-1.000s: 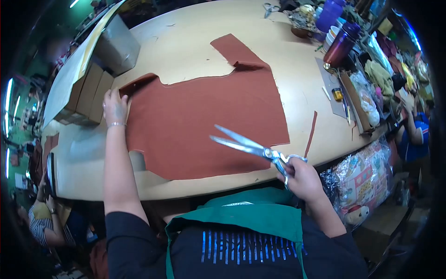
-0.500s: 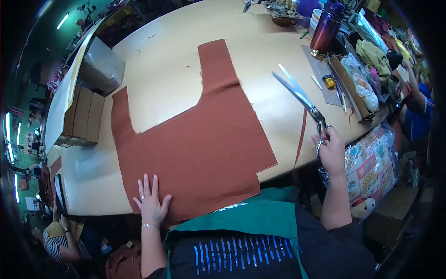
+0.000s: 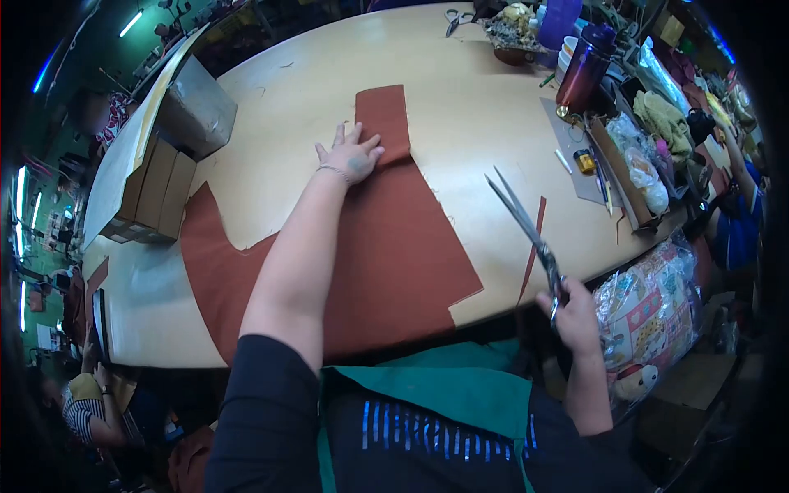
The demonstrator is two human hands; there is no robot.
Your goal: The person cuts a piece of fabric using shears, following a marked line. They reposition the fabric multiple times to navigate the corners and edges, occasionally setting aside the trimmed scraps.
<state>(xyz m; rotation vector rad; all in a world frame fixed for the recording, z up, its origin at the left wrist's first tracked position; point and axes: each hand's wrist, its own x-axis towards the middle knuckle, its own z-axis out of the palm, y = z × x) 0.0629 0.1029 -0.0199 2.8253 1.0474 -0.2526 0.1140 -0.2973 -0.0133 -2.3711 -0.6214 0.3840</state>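
I see matt, rust-brown cloth on a smooth, pale wooden table. At 4 o'clock the scissors are bright polished metal; at 1 o'clock a bottle gleams glossy purple.

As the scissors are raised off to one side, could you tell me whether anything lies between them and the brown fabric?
Nothing visible does. The scissors in the right hand hang over the tabletop beside the right edge of the brown fabric; only a thin cut strip lies under them.

Rust-brown fabric on pale tan table; silver scissors, perhaps purple bottle.
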